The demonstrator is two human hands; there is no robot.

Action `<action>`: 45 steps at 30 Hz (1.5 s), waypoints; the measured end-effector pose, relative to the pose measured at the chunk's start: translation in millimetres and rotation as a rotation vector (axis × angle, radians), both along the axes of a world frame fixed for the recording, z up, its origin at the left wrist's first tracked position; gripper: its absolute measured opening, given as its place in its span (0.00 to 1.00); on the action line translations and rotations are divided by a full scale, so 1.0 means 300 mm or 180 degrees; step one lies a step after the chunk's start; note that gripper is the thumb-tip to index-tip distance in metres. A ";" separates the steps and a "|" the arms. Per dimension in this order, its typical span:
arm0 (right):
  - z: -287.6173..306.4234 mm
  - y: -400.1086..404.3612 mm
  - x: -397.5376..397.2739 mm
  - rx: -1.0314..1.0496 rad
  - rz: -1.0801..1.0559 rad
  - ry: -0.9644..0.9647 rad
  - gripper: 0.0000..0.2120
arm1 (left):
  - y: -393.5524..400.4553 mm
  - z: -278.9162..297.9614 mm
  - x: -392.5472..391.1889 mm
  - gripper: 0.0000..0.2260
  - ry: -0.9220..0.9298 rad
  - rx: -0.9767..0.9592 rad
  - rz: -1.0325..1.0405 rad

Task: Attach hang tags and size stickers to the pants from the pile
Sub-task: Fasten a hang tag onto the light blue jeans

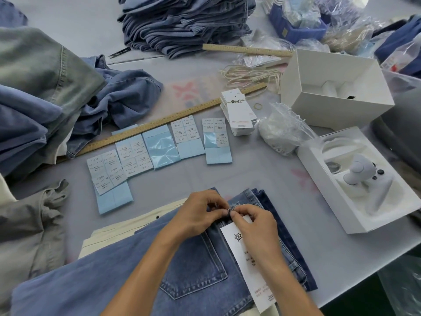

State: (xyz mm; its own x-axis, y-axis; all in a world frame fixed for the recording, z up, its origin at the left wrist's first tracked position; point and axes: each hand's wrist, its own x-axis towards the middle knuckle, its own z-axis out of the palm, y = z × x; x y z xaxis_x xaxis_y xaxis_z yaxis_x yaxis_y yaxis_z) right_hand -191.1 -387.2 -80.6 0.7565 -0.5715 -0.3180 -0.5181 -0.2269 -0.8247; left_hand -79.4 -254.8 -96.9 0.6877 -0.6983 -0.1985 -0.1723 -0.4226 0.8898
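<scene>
With the jeans (191, 265) flat on the counter (262, 169), the left hand (200, 215) and right hand (255, 226) both pinch at a belt loop (232, 209) above the tag (250, 265), whose string could slip out if either pinch loosens.

Lower left of centre, the white size stickers on pale blue backing sheets (107, 172) read "1103#" and "XS". Toward the middle, another white sticker sheet (186, 131) shows "#C011". Right of it, the white stickers on a blue sheet (216, 131) read "1103#" and "XL". Black brush characters mark the white card hang tag (248, 258) at lower right, too blurred to read.
</scene>
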 end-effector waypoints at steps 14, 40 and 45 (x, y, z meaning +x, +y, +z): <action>0.026 -0.001 0.006 -0.0018 0.0077 0.0008 0.05 | -0.011 -0.030 0.001 0.07 0.0316 -0.0014 0.0131; 0.047 -0.113 -0.163 -0.0527 0.0806 0.0509 0.08 | 0.013 -0.049 0.034 0.03 0.1161 -0.0382 0.0323; 0.061 -0.096 -0.164 -0.0654 0.1048 0.0420 0.11 | 0.001 -0.053 0.017 0.02 0.1029 -0.0450 0.0603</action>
